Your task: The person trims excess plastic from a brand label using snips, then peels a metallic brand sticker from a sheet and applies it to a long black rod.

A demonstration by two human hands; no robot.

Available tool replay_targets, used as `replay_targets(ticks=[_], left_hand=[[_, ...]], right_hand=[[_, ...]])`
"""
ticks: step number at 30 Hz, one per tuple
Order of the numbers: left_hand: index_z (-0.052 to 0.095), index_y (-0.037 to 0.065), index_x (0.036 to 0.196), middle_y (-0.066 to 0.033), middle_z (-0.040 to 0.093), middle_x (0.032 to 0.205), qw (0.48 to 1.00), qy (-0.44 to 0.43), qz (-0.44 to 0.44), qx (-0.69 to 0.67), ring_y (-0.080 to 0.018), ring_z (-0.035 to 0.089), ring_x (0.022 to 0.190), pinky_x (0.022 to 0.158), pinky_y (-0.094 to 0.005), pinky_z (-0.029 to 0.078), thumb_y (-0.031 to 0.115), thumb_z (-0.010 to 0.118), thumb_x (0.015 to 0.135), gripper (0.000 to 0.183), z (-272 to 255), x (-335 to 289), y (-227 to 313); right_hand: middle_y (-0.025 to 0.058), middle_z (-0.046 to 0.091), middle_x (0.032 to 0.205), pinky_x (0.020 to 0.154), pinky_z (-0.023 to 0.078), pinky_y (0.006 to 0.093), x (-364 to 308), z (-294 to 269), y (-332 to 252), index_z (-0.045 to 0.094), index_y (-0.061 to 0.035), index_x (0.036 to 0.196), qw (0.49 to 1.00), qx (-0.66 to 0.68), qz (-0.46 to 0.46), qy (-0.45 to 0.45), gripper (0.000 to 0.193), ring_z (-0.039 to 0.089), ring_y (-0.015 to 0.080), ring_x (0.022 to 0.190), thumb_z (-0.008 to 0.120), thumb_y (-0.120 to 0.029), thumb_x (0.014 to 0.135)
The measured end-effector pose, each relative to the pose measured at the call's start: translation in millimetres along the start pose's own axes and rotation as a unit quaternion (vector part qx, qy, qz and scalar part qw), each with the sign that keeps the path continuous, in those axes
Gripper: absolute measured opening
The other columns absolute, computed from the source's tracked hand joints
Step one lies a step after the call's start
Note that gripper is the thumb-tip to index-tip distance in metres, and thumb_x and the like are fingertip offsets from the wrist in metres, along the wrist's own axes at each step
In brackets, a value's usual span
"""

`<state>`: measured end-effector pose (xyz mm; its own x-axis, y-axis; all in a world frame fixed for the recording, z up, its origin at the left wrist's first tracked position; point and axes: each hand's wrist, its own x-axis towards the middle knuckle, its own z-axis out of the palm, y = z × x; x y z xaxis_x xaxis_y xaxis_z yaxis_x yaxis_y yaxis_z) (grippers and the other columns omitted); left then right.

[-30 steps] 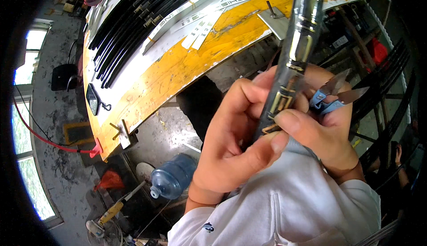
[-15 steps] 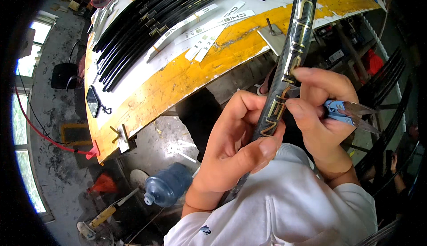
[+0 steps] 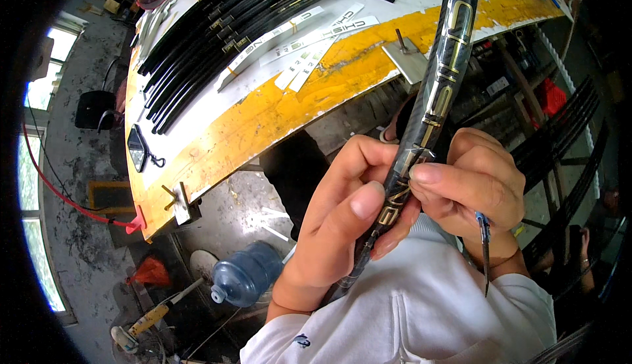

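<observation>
A glossy black carbon-look tube (image 3: 449, 61) with gold lettering slants from the top of the view down to my lap. My left hand (image 3: 332, 226) is closed around its lower part, thumb lying along the near side. Against the lettering just above that grip, my right hand (image 3: 484, 180) presses its thumb tip, fingers curled. Small blue-handled snips (image 3: 485, 229) are tucked in the right hand, blades pointing down toward my wrist. Something thin and clear seems to lift at the tube near the right thumb; I cannot make it out fully.
A yellow-and-white worktable (image 3: 243, 130) spans the far side, bearing several black tubes (image 3: 197, 61) and printed white strips (image 3: 306, 68). Metal clamps (image 3: 183, 206) sit on its edge. A blue water jug (image 3: 247, 275) lies on the left; more black tubes (image 3: 559, 133) are racked at right.
My right hand has turned and slid slightly down the tube, so the snips swing from pointing right to pointing down. The left thumb has shifted up and left, uncovering more lettering.
</observation>
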<state>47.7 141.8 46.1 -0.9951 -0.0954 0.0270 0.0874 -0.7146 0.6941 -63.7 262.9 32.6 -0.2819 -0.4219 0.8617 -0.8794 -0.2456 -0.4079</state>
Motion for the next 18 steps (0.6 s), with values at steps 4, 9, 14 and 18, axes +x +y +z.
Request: replay_targets(ticks=[4, 9, 14, 18], left_hand=[[0.038, 0.000, 0.108, -0.0155, 0.055, 0.086, 0.999, 0.014, -0.004, 0.029, -0.0070, 0.040, 0.051, 0.043, -0.0181, 0.028, 0.043, 0.047, 0.087, 0.049, 1.6, -0.5, -0.4], [0.038, 0.000, 0.107, -0.0156, 0.055, 0.085, 0.999, 0.015, -0.010, 0.033, -0.0071, 0.039, 0.051, 0.043, -0.0182, 0.028, 0.045, 0.046, 0.087, 0.051, 2.5, -0.2, -0.4], [0.038, -0.001, 0.107, -0.0156, 0.055, 0.086, 0.999, 0.023, -0.010, 0.040, -0.0074, 0.039, 0.050, 0.043, -0.0187, 0.028, 0.046, 0.046, 0.087, 0.051, 4.0, -0.5, -1.9], [0.040, -0.002, 0.103, -0.0171, 0.055, 0.094, 0.992, 0.052, 0.004, 0.114, -0.0132, 0.049, 0.066, 0.053, -0.0221, 0.038, 0.049, 0.042, 0.085, 0.055, 2.1, 0.2, -4.7]], right_hand=[[-0.0026, 0.046, 0.056, 0.039, 0.030, 0.0230, -2.8, -0.7, 2.4, 0.065, -0.0058, 0.097, 1.000, 0.000, -0.010, -0.004, 0.042, 0.043, 0.0100, 0.043, 0.077, -0.013, 0.057], [-0.0029, 0.045, 0.056, 0.039, 0.030, 0.0225, -4.4, -1.5, 3.3, 0.065, -0.0050, 0.097, 1.000, 0.010, -0.012, -0.005, 0.042, 0.042, 0.0098, 0.043, 0.077, -0.013, 0.057], [-0.0043, 0.043, 0.054, 0.038, 0.030, 0.0221, -6.0, 0.2, 4.7, 0.065, -0.0053, 0.097, 1.000, 0.011, -0.023, 0.007, 0.044, 0.041, 0.0093, 0.042, 0.078, -0.016, 0.056], [-0.0052, 0.040, 0.052, 0.038, 0.030, 0.0216, -8.7, 3.1, 3.2, 0.065, -0.0073, 0.097, 1.000, 0.009, -0.030, 0.000, 0.046, 0.041, 0.0091, 0.041, 0.078, -0.022, 0.056]])
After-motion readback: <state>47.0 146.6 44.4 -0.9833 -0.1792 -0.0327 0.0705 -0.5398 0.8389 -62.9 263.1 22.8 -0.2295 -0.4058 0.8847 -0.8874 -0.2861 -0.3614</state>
